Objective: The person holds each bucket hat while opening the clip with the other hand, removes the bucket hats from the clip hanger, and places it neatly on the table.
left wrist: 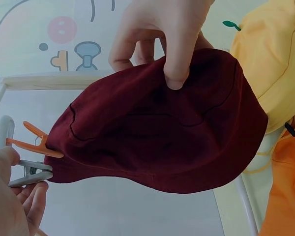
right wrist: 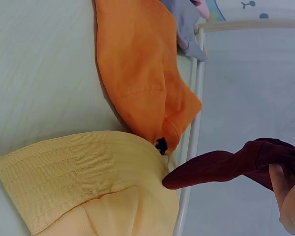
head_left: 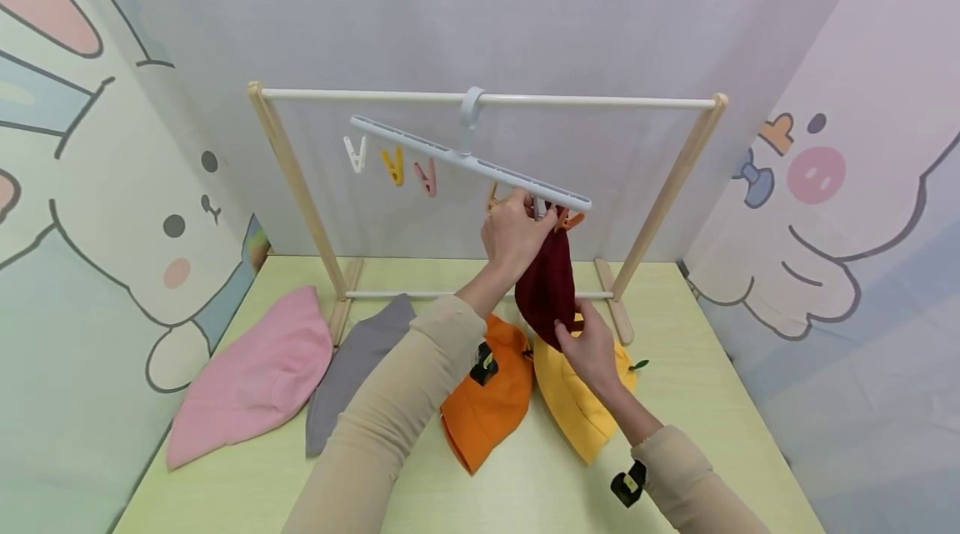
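A maroon hat [head_left: 546,288] hangs below one end of the pale blue clip hanger [head_left: 465,159]. In the left wrist view an orange clip [left wrist: 35,142] grips its edge. My left hand [head_left: 513,232] pinches a grey clip [left wrist: 33,172] just beside the orange one, its tips right at the hat's edge. Lower down, my right hand [head_left: 588,346] holds the hat between thumb and fingers, the thumb on the near side. The right wrist view shows the hat edge-on, with part of the right hand [right wrist: 291,201] at the frame's edge.
The hanger hooks over a rack's white bar [head_left: 600,102]. White [head_left: 356,154], yellow [head_left: 393,167] and pink [head_left: 425,178] clips dangle from its other end. On the table [head_left: 697,434] lie pink [head_left: 255,380], grey [head_left: 356,363], orange [head_left: 491,396] and yellow [head_left: 573,401] hats.
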`<state>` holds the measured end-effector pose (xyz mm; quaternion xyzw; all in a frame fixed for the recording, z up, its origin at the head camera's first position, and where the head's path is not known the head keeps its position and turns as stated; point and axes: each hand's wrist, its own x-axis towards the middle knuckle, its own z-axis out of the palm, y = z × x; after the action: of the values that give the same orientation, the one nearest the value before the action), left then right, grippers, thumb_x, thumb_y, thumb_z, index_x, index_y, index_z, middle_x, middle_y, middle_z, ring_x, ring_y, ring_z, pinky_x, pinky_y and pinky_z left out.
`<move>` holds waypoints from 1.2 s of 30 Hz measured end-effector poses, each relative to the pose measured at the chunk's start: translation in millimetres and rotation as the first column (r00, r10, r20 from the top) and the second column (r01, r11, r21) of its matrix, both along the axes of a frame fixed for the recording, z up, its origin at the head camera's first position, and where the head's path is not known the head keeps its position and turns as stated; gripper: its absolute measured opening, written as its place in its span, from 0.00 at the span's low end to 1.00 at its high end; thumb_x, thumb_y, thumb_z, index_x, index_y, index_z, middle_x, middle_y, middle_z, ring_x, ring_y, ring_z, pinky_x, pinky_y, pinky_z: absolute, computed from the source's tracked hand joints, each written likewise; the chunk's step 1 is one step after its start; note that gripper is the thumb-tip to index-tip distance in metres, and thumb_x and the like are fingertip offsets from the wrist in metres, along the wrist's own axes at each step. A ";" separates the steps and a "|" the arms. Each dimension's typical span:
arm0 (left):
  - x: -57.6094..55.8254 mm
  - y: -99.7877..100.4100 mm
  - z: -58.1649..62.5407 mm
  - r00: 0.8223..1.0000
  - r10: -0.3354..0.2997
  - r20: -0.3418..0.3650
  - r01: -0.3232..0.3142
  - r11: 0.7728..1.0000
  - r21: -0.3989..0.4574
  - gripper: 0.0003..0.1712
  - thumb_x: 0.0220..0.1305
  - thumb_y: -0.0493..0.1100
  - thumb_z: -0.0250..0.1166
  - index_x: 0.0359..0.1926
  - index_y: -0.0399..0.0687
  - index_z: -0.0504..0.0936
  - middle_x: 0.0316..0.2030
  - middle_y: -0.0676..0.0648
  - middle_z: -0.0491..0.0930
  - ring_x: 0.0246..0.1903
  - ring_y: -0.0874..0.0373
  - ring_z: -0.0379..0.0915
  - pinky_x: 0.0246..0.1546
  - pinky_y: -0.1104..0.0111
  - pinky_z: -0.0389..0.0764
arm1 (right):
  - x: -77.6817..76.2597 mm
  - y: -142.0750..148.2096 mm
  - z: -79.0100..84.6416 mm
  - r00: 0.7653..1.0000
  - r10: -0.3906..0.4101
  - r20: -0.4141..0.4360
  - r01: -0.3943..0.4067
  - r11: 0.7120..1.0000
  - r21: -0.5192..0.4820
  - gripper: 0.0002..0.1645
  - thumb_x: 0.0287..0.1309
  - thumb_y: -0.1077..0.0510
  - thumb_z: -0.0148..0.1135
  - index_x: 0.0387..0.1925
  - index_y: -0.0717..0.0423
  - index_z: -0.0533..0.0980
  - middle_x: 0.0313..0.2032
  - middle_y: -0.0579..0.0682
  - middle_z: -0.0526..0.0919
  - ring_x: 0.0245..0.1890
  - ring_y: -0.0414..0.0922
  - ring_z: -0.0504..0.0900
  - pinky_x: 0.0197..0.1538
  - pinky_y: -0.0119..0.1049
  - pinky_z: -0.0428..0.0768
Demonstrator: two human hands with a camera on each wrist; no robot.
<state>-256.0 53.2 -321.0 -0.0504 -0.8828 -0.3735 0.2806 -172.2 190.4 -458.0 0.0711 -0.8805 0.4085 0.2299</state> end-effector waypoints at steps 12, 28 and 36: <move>0.4 -0.5 1.5 1.000 -0.011 -0.003 0.011 1.000 0.015 0.16 0.48 0.58 0.60 0.24 0.52 0.71 0.19 0.58 0.73 0.16 0.65 0.65 0.14 0.74 0.64 | 5.3 -0.8 7.0 0.996 0.044 -0.073 -0.046 0.999 -0.025 0.12 0.48 0.61 0.58 0.38 0.51 0.72 0.34 0.48 0.77 0.23 0.41 0.77 0.17 0.28 0.73; 0.6 -2.3 1.0 1.000 0.001 0.031 -0.001 1.000 0.019 0.15 0.48 0.57 0.60 0.26 0.52 0.73 0.22 0.58 0.76 0.19 0.65 0.68 0.16 0.73 0.66 | 13.5 2.5 21.5 0.981 0.112 -0.156 -0.106 0.993 0.045 0.10 0.44 0.66 0.60 0.31 0.52 0.73 0.30 0.46 0.78 0.24 0.38 0.75 0.19 0.25 0.72; 0.9 -2.6 -0.1 0.999 -0.006 0.034 0.005 1.000 0.027 0.16 0.49 0.58 0.60 0.27 0.52 0.73 0.24 0.57 0.78 0.22 0.64 0.70 0.18 0.72 0.67 | 18.6 4.4 27.5 0.973 0.144 -0.181 -0.140 0.990 0.037 0.09 0.43 0.67 0.60 0.30 0.53 0.74 0.27 0.46 0.77 0.23 0.40 0.75 0.17 0.23 0.70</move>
<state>-255.1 50.6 -321.0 -0.0428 -0.8821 -0.3869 0.2653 -153.5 194.8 -430.6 0.1739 -0.8529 0.4052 0.2795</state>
